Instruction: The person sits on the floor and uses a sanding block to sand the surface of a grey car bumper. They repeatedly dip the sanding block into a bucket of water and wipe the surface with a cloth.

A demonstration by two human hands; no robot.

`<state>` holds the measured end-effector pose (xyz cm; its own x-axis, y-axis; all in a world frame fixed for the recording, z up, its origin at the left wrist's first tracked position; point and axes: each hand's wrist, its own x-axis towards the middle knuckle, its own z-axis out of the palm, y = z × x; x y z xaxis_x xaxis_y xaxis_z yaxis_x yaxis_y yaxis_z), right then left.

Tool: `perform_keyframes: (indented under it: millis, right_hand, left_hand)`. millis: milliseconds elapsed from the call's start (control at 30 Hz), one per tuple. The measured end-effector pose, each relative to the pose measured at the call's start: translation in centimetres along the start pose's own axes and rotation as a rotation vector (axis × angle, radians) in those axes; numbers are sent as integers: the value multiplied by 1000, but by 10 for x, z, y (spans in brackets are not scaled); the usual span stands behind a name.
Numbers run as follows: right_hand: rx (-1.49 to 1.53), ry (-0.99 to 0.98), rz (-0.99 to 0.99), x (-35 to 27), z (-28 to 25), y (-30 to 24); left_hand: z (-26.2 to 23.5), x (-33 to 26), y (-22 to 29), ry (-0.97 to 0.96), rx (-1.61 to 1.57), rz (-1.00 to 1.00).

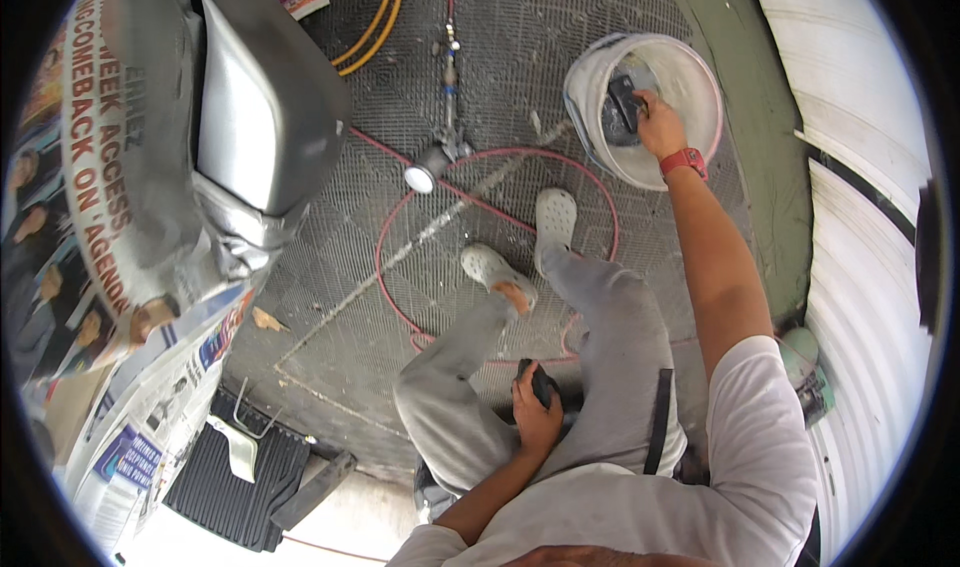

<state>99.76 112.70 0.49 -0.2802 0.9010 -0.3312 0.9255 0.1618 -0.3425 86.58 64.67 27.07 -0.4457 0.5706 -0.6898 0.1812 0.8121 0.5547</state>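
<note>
1. Hands: two, both bare and both the person's own, each with one dark thing.
2. The right hand (pixel 658 127) reaches into the bucket, its thumb and fingers pinching the near end of one black block (pixel 622 105). One red wristwatch (pixel 684 163) circles that wrist.
3. The black block is inside the bucket, tilted near the left part of the inner wall; whether it touches the bottom, I cannot tell.
4. One white bucket (pixel 704 117), round and smudged, stands on the floor mat (pixel 520 37) ahead and to the right.
5. The left hand (pixel 537 417) is between the thighs, fingers curled around one dark object (pixel 541 383); its full shape is partly hidden by the hand.
6. Two pale clogs, one per foot: the right clog (pixel 556 217) is set farther forward than the left clog (pixel 487 263).
7. One metal spray tool (pixel 433 162) with a round white face lies on the mat, within the run of one looping red hose (pixel 379 252).
8. Two curved lengths of yellow hose (pixel 386 25) run side by side at the top.
9. At the left, one grey panel (pixel 240 102) borders several sheets of newspaper (pixel 75 182); their exact number is unclear.
</note>
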Motion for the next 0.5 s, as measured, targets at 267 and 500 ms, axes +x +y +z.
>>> perform_keyframes:
  millis: [267, 500]
  right_hand:
    - [-335, -110, -393, 81, 106, 59]
    - [-268, -407, -92, 111, 111, 18]
  left_hand:
    - [20, 243, -55, 212, -698, -199]
    - [15, 359, -116, 253, -852, -158]
